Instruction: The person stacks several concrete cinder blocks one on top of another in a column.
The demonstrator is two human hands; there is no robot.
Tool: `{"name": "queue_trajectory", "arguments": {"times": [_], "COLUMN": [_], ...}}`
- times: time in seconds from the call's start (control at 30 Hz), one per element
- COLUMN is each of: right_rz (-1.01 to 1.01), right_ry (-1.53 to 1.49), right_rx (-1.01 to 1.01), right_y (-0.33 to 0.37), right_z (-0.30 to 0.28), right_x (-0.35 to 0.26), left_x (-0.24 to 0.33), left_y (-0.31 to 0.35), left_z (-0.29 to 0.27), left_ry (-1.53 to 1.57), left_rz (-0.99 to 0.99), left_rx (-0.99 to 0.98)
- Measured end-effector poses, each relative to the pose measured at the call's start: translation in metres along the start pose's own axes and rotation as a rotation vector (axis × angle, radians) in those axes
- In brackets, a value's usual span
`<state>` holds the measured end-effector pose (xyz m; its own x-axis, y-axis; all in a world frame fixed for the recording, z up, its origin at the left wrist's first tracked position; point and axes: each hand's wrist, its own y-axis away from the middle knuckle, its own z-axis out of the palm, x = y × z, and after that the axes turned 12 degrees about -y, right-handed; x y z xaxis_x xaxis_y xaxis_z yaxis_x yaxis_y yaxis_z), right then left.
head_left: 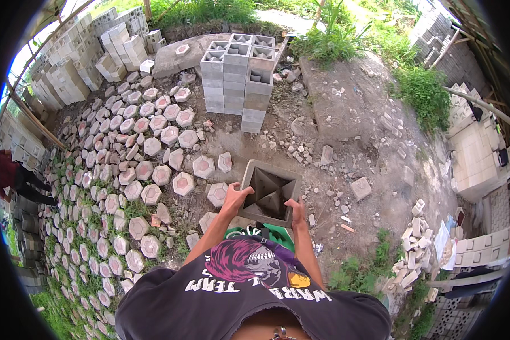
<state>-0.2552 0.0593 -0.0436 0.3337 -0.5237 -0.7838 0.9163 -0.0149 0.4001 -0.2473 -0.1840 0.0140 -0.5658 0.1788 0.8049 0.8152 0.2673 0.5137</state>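
Observation:
Between my two hands I carry a square grey concrete block (273,192) with a hollow that slopes inward in triangular faces. My left hand (237,198) grips its left wall, the thumb over the rim. On the right wall my right hand (296,211) is closed the same way, thumb on the rim. The fingers under and behind the walls are hidden. The block is held in front of my waist, tilted so its hollow faces up toward me. Ahead stands a stack of similar hollow blocks (235,85), its front right column (258,102) lower than the others.
Hexagonal pavers (153,146) lie thickly over the ground at left. Breeze blocks (68,73) are piled at the far left. Rubble (309,150) and a raised slab (345,102) are ahead right. Another person (20,178) stands at the left edge. Broken pieces (413,249) heap at right.

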Motion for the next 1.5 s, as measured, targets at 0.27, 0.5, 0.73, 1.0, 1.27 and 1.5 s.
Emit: {"name": "queue_trajectory", "arguments": {"times": [0.27, 0.5, 0.73, 1.0, 1.27, 1.5], "right_rz": [-0.02, -0.078, 0.024, 0.08, 0.17, 0.228], "right_ry": [0.026, 0.098, 0.143, 0.189, 0.204, 0.237], "right_rx": [-0.013, -0.043, -0.048, 0.005, 0.028, 0.072], "right_y": [-0.119, -0.269, -0.36, -0.443, -0.556, -0.631], "right_z": [0.021, 0.047, 0.061, 0.077, 0.126, 0.201], "right_x": [-0.037, -0.08, -0.114, -0.114, -0.12, -0.145], "left_x": [0.062, 0.128, 0.155, 0.175, 0.225, 0.267], "left_y": [-0.098, -0.221, -0.302, -0.389, -0.51, -0.62], "left_z": [0.024, 0.054, 0.081, 0.085, 0.071, 0.039], "left_ry": [0.011, 0.162, 0.154, 0.145, 0.131, 0.13], "left_rz": [-0.018, 0.027, -0.043, -0.102, -0.138, -0.136], "left_rx": [0.011, 0.003, 0.116, 0.087, -0.024, -0.151]}}
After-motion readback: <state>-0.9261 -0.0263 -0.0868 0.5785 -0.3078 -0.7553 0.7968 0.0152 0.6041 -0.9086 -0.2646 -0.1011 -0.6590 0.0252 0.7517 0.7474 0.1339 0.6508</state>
